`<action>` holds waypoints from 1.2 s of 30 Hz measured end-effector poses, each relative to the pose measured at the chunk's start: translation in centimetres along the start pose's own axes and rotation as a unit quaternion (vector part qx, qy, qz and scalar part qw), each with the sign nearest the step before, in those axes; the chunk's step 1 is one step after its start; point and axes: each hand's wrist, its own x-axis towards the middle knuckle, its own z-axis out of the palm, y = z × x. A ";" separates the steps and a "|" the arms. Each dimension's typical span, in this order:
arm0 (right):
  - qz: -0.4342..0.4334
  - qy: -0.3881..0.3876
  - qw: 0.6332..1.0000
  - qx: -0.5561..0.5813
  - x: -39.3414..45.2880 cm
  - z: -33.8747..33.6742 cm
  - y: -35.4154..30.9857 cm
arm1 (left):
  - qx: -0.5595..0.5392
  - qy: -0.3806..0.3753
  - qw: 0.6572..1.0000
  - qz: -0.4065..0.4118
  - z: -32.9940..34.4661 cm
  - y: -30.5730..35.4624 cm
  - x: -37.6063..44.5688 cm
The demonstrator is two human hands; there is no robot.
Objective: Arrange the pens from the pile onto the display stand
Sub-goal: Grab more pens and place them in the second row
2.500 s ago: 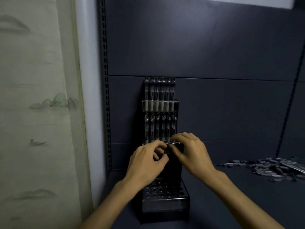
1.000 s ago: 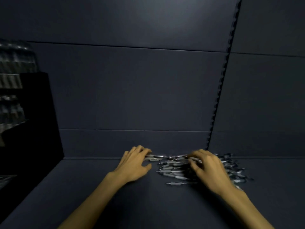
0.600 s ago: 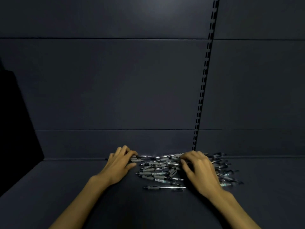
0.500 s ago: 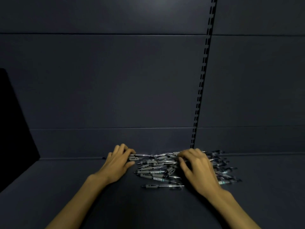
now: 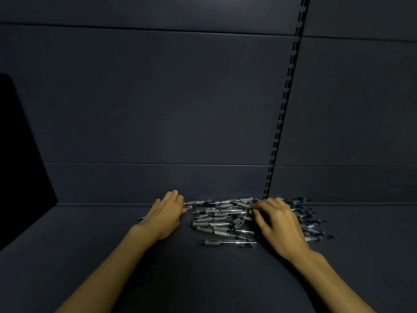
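A pile of grey-and-clear pens (image 5: pixel 222 222) lies on the dark shelf against the back wall. My left hand (image 5: pixel 167 213) lies over one pen (image 5: pixel 141 218) at the pile's left end. Its fingers bend down onto that pen, whose tip sticks out by my wrist. My right hand (image 5: pixel 278 222) is on top of the pile, fingers curled, thumb and forefinger pinching a pen near the top. Only the black side of the display stand (image 5: pixel 20 159) shows, at the far left edge; its pen slots are out of view.
The dark shelf floor (image 5: pixel 203 279) stretches in front of the pile. A slotted upright rail (image 5: pixel 283 105) runs down the back panel just behind the pens. More pens spread to the right of my right hand (image 5: pixel 316 222).
My view swung right from the stand to the pile. Both hands left the stand and came down on the pens. In the last half second they shifted only slightly.
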 end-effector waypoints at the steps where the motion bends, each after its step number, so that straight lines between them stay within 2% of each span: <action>1: 0.002 0.001 1.000 0.002 0.0 0.0 0.1 | 0.015 0.001 1.000 -0.005 -0.1 0.1 -0.1; 4: 0.003 0.008 1.000 0.005 0.0 0.1 0.2 | 0.038 0.004 0.999 -0.027 -0.4 0.2 -0.3; 9: 0.006 0.008 1.000 0.008 -0.1 0.1 0.1 | -0.016 -0.009 0.995 -0.093 -1.4 0.4 -1.1; 12: 0.007 0.015 1.000 0.013 -0.1 0.0 0.1 | -0.056 0.028 0.989 -0.131 -2.4 0.9 -1.9; 14: 0.007 0.017 1.000 0.015 0.0 -0.1 0.1 | -0.071 0.064 0.990 -0.100 -3.3 1.7 -2.5; 16: 0.006 0.020 1.000 0.014 0.0 -0.1 0.0 | -0.092 0.074 0.993 -0.010 -4.3 3.1 -3.0; 19: 0.001 0.024 1.000 0.012 0.1 -0.2 0.1 | -0.127 0.027 0.988 0.079 -5.7 5.7 -3.9; 23: 0.001 0.024 1.000 0.010 0.1 -0.3 0.2 | -0.080 -0.036 0.990 0.110 -5.3 7.8 -4.0; 36: 0.007 0.036 0.999 0.011 0.2 -0.4 0.5 | -0.057 -0.045 0.986 0.151 -5.1 7.8 -3.9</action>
